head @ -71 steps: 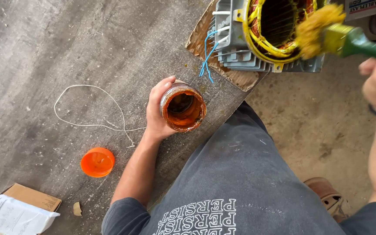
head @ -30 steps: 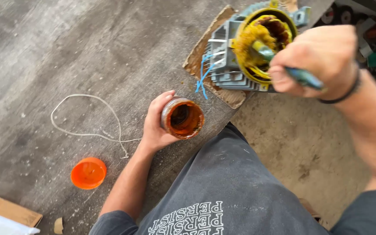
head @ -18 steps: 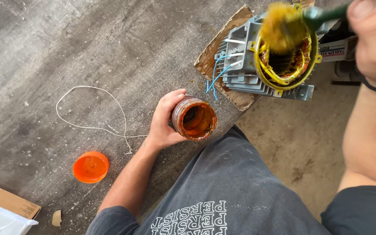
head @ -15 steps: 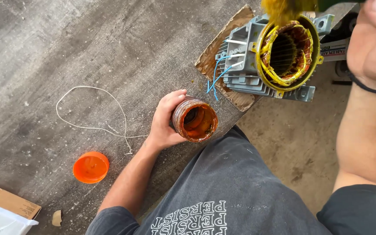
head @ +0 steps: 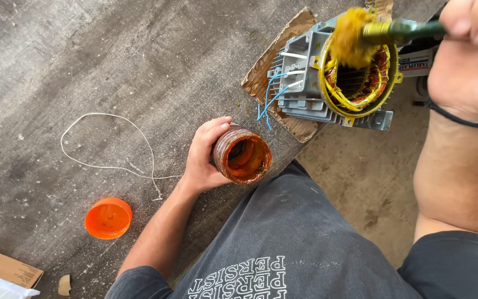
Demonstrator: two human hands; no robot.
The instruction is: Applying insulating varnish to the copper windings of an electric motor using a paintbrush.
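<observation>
Since half a second ago the brush has come back down into view: its yellow-soaked bristles (head: pixel 351 37) now sit over the upper rim of the motor stator (head: pixel 343 77), where before only their lower edge showed at the top of the picture. The right hand (head: pixel 471 52) is closed around the green brush handle (head: pixel 402 30); its fingers are cut off by the top edge, so the grip itself is only partly seen. Whether the bristles touch the copper windings or hang just above them cannot be told.

The left hand (head: pixel 206 158) has not shifted: it wraps around the side of the open jar (head: pixel 243 155), thumb and fingers closed on its wall, mouth tilted toward the camera. How much orange liquid is inside is hard to make out.

Left of that hand lies a loop of white string (head: pixel 106 144), and further down-left the orange lid (head: pixel 108 218) rests on the concrete floor (head: pixel 84 66). Cardboard (head: pixel 275 72) under the stator is mostly hidden by it.
</observation>
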